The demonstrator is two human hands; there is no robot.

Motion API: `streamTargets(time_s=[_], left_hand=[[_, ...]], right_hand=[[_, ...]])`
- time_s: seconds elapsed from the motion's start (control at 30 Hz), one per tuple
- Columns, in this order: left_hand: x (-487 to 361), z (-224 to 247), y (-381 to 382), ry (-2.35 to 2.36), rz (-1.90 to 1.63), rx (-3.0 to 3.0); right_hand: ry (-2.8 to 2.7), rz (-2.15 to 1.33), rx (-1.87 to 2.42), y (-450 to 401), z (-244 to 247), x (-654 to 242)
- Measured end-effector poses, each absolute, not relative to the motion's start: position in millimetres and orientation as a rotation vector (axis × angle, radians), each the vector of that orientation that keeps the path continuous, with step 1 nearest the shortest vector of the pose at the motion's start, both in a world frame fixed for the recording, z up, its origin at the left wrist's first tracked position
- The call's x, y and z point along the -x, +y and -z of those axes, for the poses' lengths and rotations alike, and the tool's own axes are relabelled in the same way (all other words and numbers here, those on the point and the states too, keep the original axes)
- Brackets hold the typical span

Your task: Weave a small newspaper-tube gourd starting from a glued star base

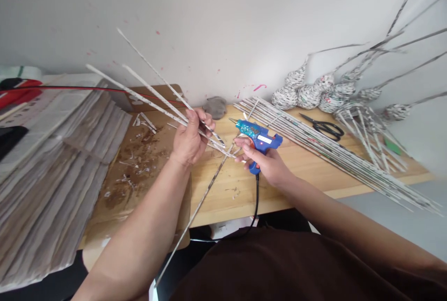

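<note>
My left hand (193, 138) is closed round several thin rolled-paper sticks (153, 90), which fan out toward the upper left. Their near ends meet and cross between my hands. My right hand (261, 159) grips a blue glue gun (260, 138), its nozzle pointing left above the wooden table (216, 198). The thumb and fingertips of that hand are close to the crossed stick ends; whether they pinch them is hard to tell. One long, darker paper stick (202, 201) slants from the crossing down to the lower left.
Pleated paper (66, 166) lies at the left beside brown cardboard (139, 170) with scraps. Rightward are a bundle of paper sticks (314, 147), black scissors (326, 128) and woven paper gourd shapes (309, 96). A black cord (257, 198) hangs from the glue gun.
</note>
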State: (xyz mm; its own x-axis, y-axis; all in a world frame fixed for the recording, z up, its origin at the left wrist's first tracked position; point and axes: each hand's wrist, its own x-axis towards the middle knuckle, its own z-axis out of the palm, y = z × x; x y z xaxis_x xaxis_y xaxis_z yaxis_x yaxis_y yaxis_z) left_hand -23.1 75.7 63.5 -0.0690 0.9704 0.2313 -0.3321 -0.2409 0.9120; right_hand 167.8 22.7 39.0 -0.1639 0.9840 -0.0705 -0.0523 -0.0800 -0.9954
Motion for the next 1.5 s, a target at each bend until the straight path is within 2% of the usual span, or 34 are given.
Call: streamTargets(time_s=[0.23,0.37,0.6,0.9,1.5], left_hand=[[18,-63,78,0.602,-1.634,-1.015],[23,-68,78,0.617,-1.627,-1.031],[31,-64,80,0.724,-1.67,-1.295],[36,-62,75,0.879,-1.353,-1.751],[39,-61,76,0.888,-1.293,-1.892]], right_hand=[[-1.216,-1.442,1.127,35,-38,-165],[-1.341,-1.446,1.052,33,-41,-163],[-1.677,-1.124,0.919,26,-47,-168],[-1.661,-1.099,1.013,33,-38,-179],[-1.674,-1.133,0.944,35,-32,-173]])
